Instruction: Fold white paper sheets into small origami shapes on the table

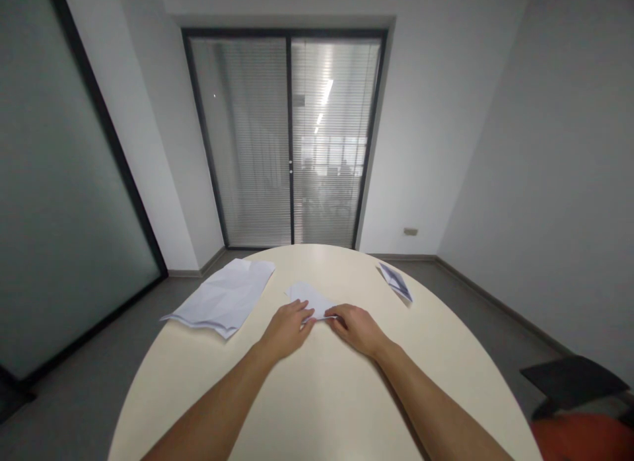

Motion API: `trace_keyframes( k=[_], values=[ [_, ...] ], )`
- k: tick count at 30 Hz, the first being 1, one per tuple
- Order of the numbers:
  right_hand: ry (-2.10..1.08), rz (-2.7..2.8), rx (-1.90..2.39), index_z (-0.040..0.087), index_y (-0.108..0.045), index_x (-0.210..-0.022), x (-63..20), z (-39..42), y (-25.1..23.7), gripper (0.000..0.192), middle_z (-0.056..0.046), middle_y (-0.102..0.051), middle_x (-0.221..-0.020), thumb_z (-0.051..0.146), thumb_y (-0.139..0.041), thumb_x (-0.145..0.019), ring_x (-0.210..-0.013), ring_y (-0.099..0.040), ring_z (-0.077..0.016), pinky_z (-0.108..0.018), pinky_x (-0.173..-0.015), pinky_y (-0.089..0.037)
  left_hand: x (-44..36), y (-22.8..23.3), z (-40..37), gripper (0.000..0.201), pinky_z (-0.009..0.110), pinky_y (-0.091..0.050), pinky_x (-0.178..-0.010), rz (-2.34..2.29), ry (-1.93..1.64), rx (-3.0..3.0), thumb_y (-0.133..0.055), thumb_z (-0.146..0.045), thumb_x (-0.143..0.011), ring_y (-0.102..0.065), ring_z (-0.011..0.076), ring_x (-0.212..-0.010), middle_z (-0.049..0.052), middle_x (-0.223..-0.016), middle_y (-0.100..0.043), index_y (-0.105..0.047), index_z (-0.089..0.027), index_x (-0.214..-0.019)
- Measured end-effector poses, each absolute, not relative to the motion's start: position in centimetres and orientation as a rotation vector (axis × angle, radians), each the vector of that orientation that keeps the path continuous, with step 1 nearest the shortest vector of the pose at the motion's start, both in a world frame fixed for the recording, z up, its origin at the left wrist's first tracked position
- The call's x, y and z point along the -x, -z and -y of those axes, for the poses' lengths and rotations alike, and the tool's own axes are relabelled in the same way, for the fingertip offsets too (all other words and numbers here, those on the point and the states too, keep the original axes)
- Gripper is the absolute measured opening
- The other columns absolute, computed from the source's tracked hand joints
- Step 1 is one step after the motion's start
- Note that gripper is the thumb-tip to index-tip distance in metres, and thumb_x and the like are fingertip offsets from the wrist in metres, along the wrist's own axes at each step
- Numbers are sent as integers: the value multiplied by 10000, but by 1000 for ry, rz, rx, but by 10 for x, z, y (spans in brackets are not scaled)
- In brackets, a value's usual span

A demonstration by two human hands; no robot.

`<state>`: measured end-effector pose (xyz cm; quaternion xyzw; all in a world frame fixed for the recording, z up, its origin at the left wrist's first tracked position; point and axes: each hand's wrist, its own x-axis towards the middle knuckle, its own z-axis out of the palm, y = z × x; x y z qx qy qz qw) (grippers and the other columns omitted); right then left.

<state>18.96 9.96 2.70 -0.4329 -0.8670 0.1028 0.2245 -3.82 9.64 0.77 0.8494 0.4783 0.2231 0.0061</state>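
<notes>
Your left hand point(287, 329) and right hand point(356, 327) both pinch the folded paper point(310, 297) at mid-counter point(321, 395). It looks light, thin and easily creased; grip its near edges.

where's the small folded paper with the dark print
In the head view, the small folded white paper with dark print lies near the far right edge of the round cream table, beyond the right hand.
</notes>
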Motion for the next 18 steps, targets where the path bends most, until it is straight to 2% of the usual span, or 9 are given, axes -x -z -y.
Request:
trace_keyframes(
  k=[11,18],
  values=[
    [-173,2358,1262,219,-698,-926,-191,-101,-28,143,-46,-723,-929,248,-559,-910,-900,-635,-201,-293,-795,-457,37,-6,-95,399,440,-418,-1089,-1586,-668,-2647,-485,-401,-968,-531,284,-1295,112,-1389,-589,-649,-210,-1277],
    [-238,2364,1201,221,-700,-929,-192,-102,-27,176,-43,-712,-937,283,-536,-944,-911,-616,-201,-298,-807,-454,39,-5,-97,387,462,-402,-1095,-1590,-677,-2646,-532,-369,-946,-530,297,-1289,120,-1388,-589,-654,-208,-1275]
  ],
)
